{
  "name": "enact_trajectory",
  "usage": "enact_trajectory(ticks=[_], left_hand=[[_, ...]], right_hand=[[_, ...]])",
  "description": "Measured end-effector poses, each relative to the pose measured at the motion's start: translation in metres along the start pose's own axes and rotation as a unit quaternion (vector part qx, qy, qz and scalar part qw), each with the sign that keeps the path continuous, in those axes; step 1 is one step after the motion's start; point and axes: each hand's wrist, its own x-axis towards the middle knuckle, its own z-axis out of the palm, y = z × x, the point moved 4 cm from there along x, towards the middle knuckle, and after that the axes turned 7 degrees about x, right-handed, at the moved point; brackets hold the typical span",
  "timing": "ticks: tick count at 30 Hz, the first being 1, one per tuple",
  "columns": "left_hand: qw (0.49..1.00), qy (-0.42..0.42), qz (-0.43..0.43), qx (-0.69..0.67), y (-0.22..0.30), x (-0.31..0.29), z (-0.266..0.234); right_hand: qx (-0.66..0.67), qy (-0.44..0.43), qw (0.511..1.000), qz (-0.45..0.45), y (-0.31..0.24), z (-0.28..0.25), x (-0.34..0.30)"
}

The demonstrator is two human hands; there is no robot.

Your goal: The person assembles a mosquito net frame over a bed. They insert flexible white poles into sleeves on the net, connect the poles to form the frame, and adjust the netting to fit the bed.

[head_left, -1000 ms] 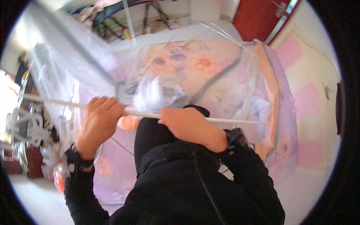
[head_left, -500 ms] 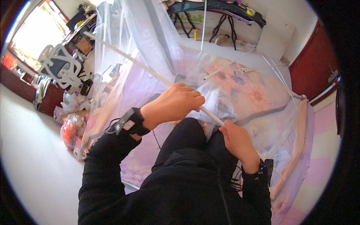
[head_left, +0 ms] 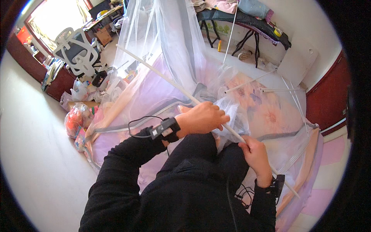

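Note:
A long white pole [head_left: 160,74] slants from the upper left down to the lower right, across the space over my legs. Around its middle my left hand [head_left: 203,118] is closed, palm down. Lower along the same pole, my right hand [head_left: 255,155] grips it with the thumb on top. White sheer netting [head_left: 230,112] is bunched just beyond my hands, near the pole; whether the pole runs through it I cannot tell. More of the mosquito net [head_left: 178,42] hangs upright in folds at the top, with a grey band along it.
A flowered mattress [head_left: 272,116] lies under the spread netting. Loose white poles [head_left: 247,82] rest on it, others at the right. A white-framed chair [head_left: 79,54] and plastic bags [head_left: 77,118] stand at the left. A black table [head_left: 247,25] holds folded cloth. A dark red door [head_left: 328,92] is at right.
Both hands and the pole have shifted right and a little lower in view, as the whole scene has. My grip on the pole looks the same.

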Motion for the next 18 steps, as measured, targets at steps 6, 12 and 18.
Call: enact_trajectory(ticks=[6, 12, 18], left_hand=[[0.998, 0.051, 0.024, 0.007, 0.012, -0.005, -0.007], [0.957, -0.217, -0.149, -0.121, 0.004, -0.011, 0.009], [0.991, -0.101, -0.080, -0.038, 0.006, -0.017, 0.008]], right_hand=[[0.134, -0.077, 0.983, 0.097, 0.021, 0.003, -0.005], [0.002, 0.021, 1.000, -0.007, 0.014, 0.012, -0.007], [0.016, 0.011, 1.000, -0.005, 0.012, 0.008, -0.006]])
